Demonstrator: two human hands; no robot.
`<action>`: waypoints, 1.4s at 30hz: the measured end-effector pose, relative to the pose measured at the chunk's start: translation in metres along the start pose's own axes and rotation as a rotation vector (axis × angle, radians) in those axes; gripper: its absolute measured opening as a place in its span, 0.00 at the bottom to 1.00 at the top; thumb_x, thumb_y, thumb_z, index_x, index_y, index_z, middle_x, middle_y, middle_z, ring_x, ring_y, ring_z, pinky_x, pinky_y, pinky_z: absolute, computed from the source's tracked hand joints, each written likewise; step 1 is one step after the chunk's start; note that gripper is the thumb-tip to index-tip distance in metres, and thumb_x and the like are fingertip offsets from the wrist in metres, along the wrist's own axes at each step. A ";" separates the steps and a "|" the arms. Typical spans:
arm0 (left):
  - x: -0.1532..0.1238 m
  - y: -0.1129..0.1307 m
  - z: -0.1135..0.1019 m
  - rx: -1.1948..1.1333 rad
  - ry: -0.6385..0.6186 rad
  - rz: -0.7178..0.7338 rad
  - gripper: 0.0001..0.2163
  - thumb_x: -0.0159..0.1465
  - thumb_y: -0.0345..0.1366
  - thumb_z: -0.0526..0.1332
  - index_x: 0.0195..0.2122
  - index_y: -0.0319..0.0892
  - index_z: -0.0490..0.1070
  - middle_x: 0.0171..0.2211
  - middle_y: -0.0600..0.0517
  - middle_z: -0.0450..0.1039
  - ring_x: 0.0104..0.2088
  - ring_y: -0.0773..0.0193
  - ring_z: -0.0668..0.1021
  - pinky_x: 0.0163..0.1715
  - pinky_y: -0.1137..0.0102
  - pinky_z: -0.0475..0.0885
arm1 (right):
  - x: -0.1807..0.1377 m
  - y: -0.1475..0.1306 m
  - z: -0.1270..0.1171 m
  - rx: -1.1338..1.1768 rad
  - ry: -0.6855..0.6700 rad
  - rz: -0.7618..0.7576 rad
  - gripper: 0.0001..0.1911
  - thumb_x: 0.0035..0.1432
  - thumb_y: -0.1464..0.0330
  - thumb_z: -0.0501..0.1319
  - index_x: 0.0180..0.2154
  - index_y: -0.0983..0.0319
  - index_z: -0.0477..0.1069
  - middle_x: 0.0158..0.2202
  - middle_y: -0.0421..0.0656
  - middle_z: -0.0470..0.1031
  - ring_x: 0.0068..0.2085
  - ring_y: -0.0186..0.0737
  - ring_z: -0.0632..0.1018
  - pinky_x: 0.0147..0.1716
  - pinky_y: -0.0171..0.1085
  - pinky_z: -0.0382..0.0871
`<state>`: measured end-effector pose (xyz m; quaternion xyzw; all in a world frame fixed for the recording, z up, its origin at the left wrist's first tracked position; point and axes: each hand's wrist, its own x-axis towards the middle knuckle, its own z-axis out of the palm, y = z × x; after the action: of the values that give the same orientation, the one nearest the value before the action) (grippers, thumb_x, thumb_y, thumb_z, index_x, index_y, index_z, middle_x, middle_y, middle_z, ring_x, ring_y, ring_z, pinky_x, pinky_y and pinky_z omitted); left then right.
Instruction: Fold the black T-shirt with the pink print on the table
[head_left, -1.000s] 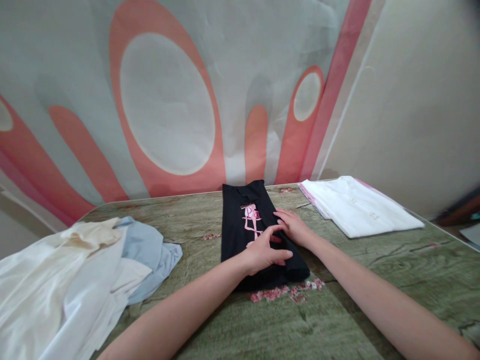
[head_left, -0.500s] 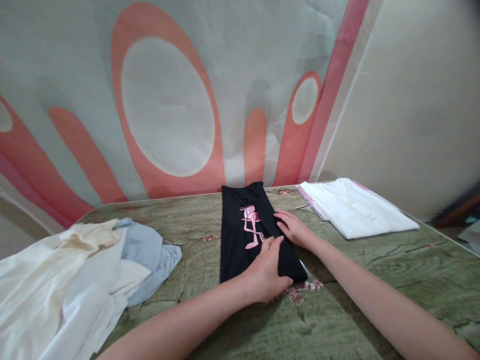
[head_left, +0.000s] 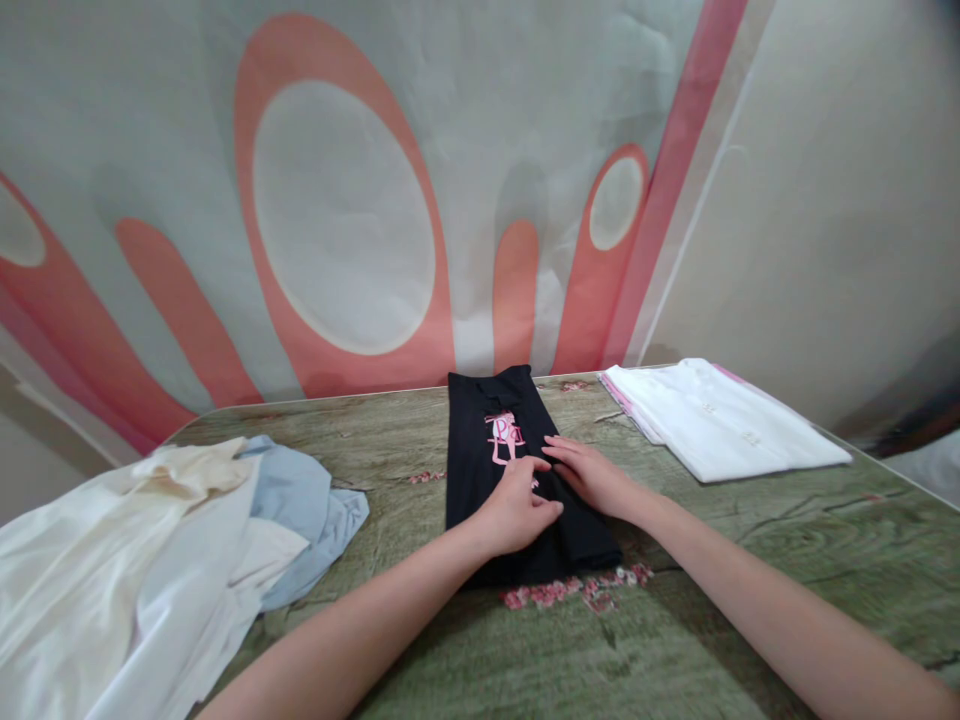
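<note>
A black T-shirt [head_left: 469,490] lies folded into a long strip at the middle of the table, its neckline at the far end. Its pink printed figure with lettering [head_left: 507,432] faces up, partly covered by my left hand [head_left: 519,508]. That hand rests over the lower half of the shirt, thumb apart from the bent fingers, with no cloth visibly pinched. Along the shirt's right edge, my right hand [head_left: 596,478] lies with its fingers stretched out onto the black fabric.
On the wood-patterned table [head_left: 405,620], a loose heap of cream and white clothes [head_left: 112,580] with a light blue garment [head_left: 292,490] lies at the left. Folded white clothing [head_left: 739,420] is stacked at the right. A patterned wall covering [head_left: 480,120] rises behind the table.
My left hand has moved up the shirt from its near edge and now covers the lower part of the print. The right hand stays at the right edge, its fingers straighter.
</note>
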<state>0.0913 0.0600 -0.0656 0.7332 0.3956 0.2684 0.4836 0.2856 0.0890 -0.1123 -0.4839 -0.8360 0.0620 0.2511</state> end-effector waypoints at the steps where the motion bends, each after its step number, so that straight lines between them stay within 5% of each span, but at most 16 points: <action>1: 0.002 -0.003 0.001 -0.030 0.027 0.000 0.22 0.53 0.31 0.61 0.49 0.38 0.58 0.48 0.43 0.60 0.27 0.72 0.74 0.24 0.75 0.68 | -0.001 0.000 0.000 -0.006 0.002 0.008 0.19 0.59 0.69 0.50 0.51 0.62 0.66 0.56 0.48 0.64 0.56 0.43 0.64 0.55 0.48 0.59; 9: 0.008 -0.009 0.007 -0.112 0.095 0.096 0.27 0.50 0.29 0.63 0.51 0.42 0.54 0.53 0.43 0.55 0.24 0.76 0.73 0.24 0.76 0.69 | -0.003 -0.006 -0.003 -0.024 0.013 0.026 0.18 0.59 0.66 0.51 0.50 0.62 0.66 0.56 0.48 0.64 0.56 0.44 0.64 0.55 0.49 0.58; 16: 0.006 -0.012 0.010 0.055 0.067 0.143 0.27 0.50 0.26 0.59 0.51 0.41 0.54 0.51 0.44 0.57 0.23 0.78 0.71 0.22 0.77 0.68 | -0.004 -0.010 -0.005 -0.044 0.029 -0.014 0.19 0.58 0.65 0.54 0.50 0.63 0.66 0.55 0.50 0.65 0.56 0.45 0.64 0.54 0.49 0.59; 19: 0.004 -0.007 0.005 0.208 0.036 0.204 0.19 0.53 0.27 0.56 0.47 0.40 0.59 0.44 0.48 0.63 0.24 0.74 0.71 0.25 0.74 0.69 | -0.005 -0.012 -0.007 -0.049 0.035 -0.027 0.19 0.58 0.65 0.54 0.51 0.62 0.65 0.55 0.50 0.65 0.56 0.46 0.64 0.54 0.49 0.60; 24: 0.000 0.004 -0.011 0.625 0.014 0.422 0.10 0.56 0.24 0.52 0.37 0.40 0.67 0.37 0.50 0.68 0.40 0.62 0.70 0.43 0.66 0.66 | -0.005 -0.017 -0.012 -0.042 0.029 -0.013 0.19 0.58 0.66 0.54 0.51 0.61 0.65 0.56 0.50 0.64 0.56 0.46 0.64 0.54 0.50 0.60; 31: 0.002 0.011 -0.020 0.882 -0.115 0.478 0.10 0.55 0.25 0.54 0.35 0.41 0.71 0.35 0.50 0.69 0.39 0.59 0.70 0.42 0.64 0.65 | -0.004 -0.019 -0.015 -0.047 0.001 -0.003 0.19 0.58 0.67 0.53 0.51 0.63 0.65 0.56 0.51 0.63 0.57 0.46 0.64 0.54 0.50 0.59; 36: 0.002 0.012 -0.024 0.872 -0.096 0.508 0.13 0.62 0.30 0.50 0.46 0.40 0.68 0.46 0.48 0.68 0.48 0.61 0.69 0.49 0.65 0.62 | -0.002 -0.026 -0.054 0.029 -0.167 0.028 0.17 0.57 0.68 0.54 0.49 0.63 0.68 0.51 0.49 0.69 0.51 0.45 0.70 0.51 0.46 0.63; 42: 0.000 -0.003 -0.016 0.948 -0.210 0.507 0.21 0.68 0.42 0.41 0.59 0.39 0.52 0.61 0.45 0.50 0.61 0.60 0.53 0.57 0.62 0.51 | -0.036 -0.057 -0.081 0.086 -0.284 0.016 0.19 0.55 0.70 0.55 0.49 0.60 0.67 0.51 0.46 0.69 0.51 0.43 0.70 0.53 0.44 0.62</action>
<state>0.0783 0.0684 -0.0618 0.9660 0.2339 0.0943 0.0571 0.2952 0.0173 -0.0355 -0.4659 -0.8558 0.1676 0.1500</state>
